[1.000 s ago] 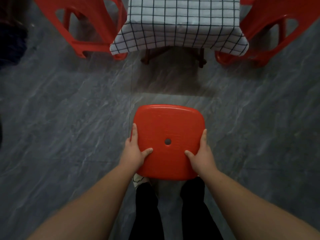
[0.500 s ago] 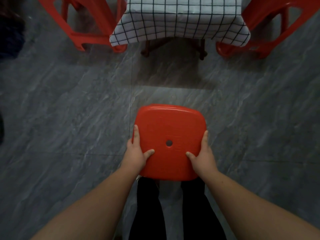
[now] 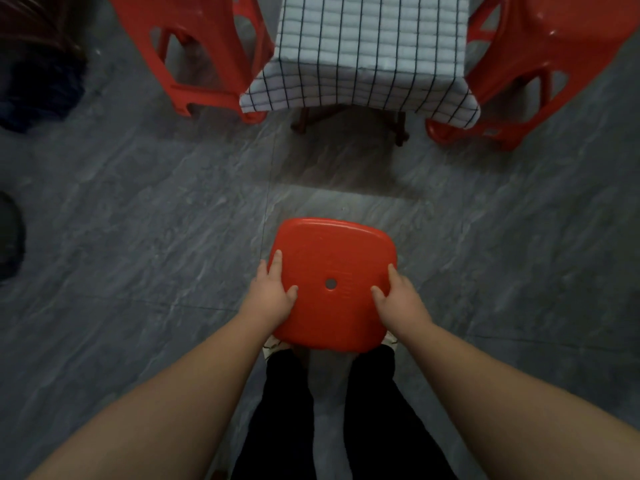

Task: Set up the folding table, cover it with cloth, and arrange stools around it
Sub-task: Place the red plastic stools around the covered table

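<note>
- Your left hand (image 3: pixel 273 299) grips the left edge of the red stool (image 3: pixel 334 282): the thumb lies on top of the seat and the fingers curl over and under the rim.
- Your right hand (image 3: pixel 401 301) clamps the opposite edge the same way, thumb on the seat, fingers wrapped around the side.
- You hold the stool seat-up directly in front of your legs (image 3: pixel 287 410), above your shoes; its legs are hidden under the seat, so you cannot tell whether it touches the floor (image 3: pixel 138 237).
- The seat is a rounded square with a small round hole near its middle. Faint raised marks run beside that hole, too small and blurred to read; no brand or label is legible anywhere.
- The folding table (image 3: pixel 401 129) stands ahead of you, well apart from the held stool, draped with a white checked cloth (image 3: pixel 367 53) with dark grid lines. Only the dark lower legs show beneath the hem.
- A second red stool (image 3: pixel 207 50) stands just beside the table on the left, its foot under the cloth's corner.
- A third red stool (image 3: pixel 526 71) stands just beside the table on the right, the cloth's corner hanging in front of its base.
- A dark bundle (image 3: pixel 38 81) lies on the grey tiled floor at far left; you cannot tell what it is.
</note>
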`<state>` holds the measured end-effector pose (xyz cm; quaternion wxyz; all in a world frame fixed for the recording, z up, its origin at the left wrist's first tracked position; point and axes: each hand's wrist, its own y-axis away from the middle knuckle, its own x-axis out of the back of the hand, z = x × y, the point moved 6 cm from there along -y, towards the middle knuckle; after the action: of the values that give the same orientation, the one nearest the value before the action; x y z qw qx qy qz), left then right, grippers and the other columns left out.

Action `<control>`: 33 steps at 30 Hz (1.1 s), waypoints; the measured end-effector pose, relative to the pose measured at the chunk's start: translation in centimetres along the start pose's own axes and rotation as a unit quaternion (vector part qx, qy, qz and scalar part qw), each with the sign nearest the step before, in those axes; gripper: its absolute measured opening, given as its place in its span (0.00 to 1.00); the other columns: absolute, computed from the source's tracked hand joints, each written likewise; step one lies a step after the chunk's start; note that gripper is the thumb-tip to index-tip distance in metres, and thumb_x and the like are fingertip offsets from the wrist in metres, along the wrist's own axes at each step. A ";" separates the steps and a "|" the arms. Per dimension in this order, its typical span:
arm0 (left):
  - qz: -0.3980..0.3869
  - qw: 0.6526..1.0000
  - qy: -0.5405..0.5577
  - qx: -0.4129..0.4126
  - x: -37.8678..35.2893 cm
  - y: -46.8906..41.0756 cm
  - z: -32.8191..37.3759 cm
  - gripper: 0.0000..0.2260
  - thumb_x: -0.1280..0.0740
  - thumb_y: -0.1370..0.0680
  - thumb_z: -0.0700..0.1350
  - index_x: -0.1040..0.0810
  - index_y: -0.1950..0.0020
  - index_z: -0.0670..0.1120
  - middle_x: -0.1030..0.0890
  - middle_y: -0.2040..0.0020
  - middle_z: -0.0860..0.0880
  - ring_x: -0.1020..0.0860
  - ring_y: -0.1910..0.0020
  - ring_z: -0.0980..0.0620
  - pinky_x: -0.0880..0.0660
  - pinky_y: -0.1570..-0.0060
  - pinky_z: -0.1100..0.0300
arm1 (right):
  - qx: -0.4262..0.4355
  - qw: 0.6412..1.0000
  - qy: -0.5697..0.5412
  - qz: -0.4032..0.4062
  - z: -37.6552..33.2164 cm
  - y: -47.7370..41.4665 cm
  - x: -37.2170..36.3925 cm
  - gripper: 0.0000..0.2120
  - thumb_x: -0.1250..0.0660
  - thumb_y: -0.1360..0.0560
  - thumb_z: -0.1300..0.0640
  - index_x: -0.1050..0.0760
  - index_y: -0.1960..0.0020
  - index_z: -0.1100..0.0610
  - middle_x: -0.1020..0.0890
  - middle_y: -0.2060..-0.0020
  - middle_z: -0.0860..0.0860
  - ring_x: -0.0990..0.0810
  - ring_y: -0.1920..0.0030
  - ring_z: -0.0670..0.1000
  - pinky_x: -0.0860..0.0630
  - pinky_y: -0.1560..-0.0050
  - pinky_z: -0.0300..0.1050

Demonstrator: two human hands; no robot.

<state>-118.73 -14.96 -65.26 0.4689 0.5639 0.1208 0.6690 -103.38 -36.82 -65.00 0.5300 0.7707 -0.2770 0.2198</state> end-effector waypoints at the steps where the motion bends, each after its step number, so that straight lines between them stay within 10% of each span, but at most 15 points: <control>1: 0.009 1.000 0.001 -0.008 1.2 1.1 0.5 0.36 0.35 0.20 0.53 0.51 0.18 0.50 0.46 0.20 0.39 0.40 0.23 0.38 0.39 0.26 0.46 | 0.017 1.000 0.017 0.007 -1.0 1.0 1.4 0.33 0.38 0.20 0.47 0.44 0.19 0.57 0.34 0.25 0.60 0.34 0.26 0.60 0.36 0.26 0.54; 19: 0.273 0.954 -0.093 -0.082 27.5 30.7 15.1 0.31 0.40 0.19 0.58 0.43 0.19 0.49 0.40 0.20 0.44 0.45 0.21 0.41 0.45 0.24 0.45 | 0.300 0.922 0.193 0.149 -16.4 29.7 30.1 0.34 0.41 0.20 0.45 0.50 0.18 0.47 0.47 0.19 0.50 0.52 0.19 0.53 0.48 0.21 0.54; 33: 0.280 0.950 -0.117 -0.069 35.3 32.5 5.7 0.31 0.45 0.19 0.61 0.49 0.19 0.53 0.46 0.19 0.47 0.50 0.20 0.45 0.50 0.23 0.45 | 0.330 0.894 0.249 0.170 -29.9 33.3 23.2 0.34 0.44 0.20 0.41 0.52 0.18 0.46 0.47 0.18 0.51 0.54 0.19 0.54 0.52 0.21 0.58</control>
<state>-127.09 -7.36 -18.26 0.3114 0.6157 -0.1444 0.7093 -109.30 -22.68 -16.97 0.2511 0.7628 -0.1741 0.5699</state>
